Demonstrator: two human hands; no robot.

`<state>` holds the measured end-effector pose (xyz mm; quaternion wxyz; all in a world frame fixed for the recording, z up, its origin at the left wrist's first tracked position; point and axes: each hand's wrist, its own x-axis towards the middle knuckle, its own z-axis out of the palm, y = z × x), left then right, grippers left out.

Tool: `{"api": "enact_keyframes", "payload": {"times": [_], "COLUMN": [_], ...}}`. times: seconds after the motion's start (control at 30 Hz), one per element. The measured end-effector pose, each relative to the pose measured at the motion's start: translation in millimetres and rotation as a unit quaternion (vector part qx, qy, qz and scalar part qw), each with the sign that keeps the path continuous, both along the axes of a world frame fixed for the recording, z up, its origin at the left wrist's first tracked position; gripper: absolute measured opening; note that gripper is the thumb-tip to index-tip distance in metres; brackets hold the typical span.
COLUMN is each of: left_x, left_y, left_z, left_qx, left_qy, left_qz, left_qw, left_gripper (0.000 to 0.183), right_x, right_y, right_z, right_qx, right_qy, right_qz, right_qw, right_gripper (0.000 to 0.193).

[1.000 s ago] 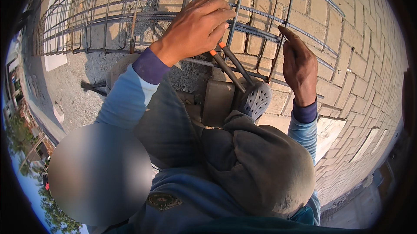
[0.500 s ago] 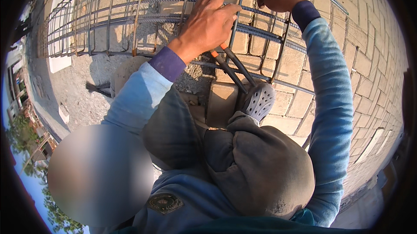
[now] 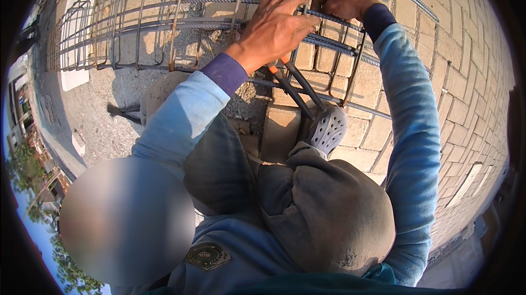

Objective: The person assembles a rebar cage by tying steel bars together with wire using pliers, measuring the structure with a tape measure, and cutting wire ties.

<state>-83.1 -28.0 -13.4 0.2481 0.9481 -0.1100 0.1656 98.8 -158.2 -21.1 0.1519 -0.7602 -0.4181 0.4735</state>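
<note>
A long cage of steel reinforcing bars (image 3: 219, 23), with upright rectangular stirrups along it, runs across the top of the view. My left hand (image 3: 276, 27) is closed at a crossing of a ribbed bar and a stirrup, its fingers bent over the steel. Beside it, close to its fingertips, my right hand (image 3: 345, 3) has its fingers curled down at the same bar. What either hand pinches is hidden behind the fingers. Below my left hand, a tool with two long dark handles and orange parts (image 3: 296, 88) leans through the cage, its lower ends beside my grey clog (image 3: 329, 128).
Tan paving blocks (image 3: 364, 125) lie under the cage and to the right. Grey gravelly ground (image 3: 123, 95) is at the left, with a white slab (image 3: 75, 37) by the cage's far left end. A loose block (image 3: 280, 133) sits near my foot.
My right hand has moved left and slightly down, close to my left fingertips. My left hand has shifted a little right and down. The handled tool stays nearly in place.
</note>
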Motion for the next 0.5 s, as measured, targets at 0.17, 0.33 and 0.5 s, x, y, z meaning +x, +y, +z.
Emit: {"api": "enact_keyframes", "payload": {"times": [0.17, 0.33, 0.5], "left_x": [4, 0, -1], "left_y": [1, 5, 10], "left_z": [-3, 1, -2], "left_qx": [-0.009, -0.010, -0.027], "left_qy": [-0.012, 0.030, 0.022], "left_qz": [-0.004, -0.002, -0.016], "left_qw": [1.000, 1.000, 0.999], "left_gripper": [0.015, 0.020, 0.028], "right_x": [0, -21, -7], "right_y": [-1, 18, 9], "right_z": [0, 22, 1], "right_qx": [0.091, 0.011, 0.022], "right_qy": [-0.199, -0.334, -0.234], "right_qz": [0.034, 0.044, 0.003], "right_qw": [0.975, 0.941, 0.972], "right_gripper": [0.022, 0.032, 0.028]}}
